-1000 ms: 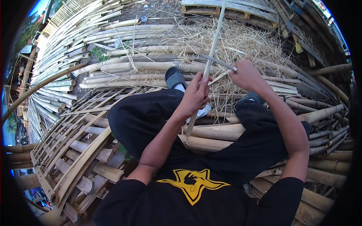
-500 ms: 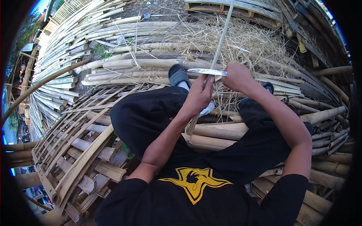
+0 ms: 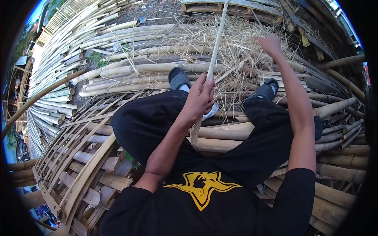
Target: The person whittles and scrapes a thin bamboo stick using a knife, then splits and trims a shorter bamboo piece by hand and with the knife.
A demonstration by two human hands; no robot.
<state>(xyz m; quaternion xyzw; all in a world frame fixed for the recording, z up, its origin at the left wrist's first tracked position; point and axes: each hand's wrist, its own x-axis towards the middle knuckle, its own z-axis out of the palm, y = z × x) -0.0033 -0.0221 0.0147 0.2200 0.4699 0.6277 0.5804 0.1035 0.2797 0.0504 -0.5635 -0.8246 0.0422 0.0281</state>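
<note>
My left hand [image 3: 201,96] is closed around a long, thin bamboo strip [image 3: 215,51]. The strip slants from between my legs up past the top edge of the view. Out to the far right, my right hand [image 3: 271,45] grips a knife [image 3: 258,21], apart from the strip. Its blade is seen nearly edge-on as a thin line pointing away from me; the handle is hidden in my fist. Beneath both hands lies a heap of pale bamboo shavings [image 3: 240,47].
Long bamboo poles [image 3: 149,67] lie side by side across the ground and stack up at left. A slatted bamboo frame [image 3: 84,153] is left of my knee. A wooden pallet [image 3: 236,8] stands at the far end. My sandalled feet rest among the shavings.
My right hand has swung forward and right with the knife, off the strip. My left hand still holds the strip, whose far end has shifted left.
</note>
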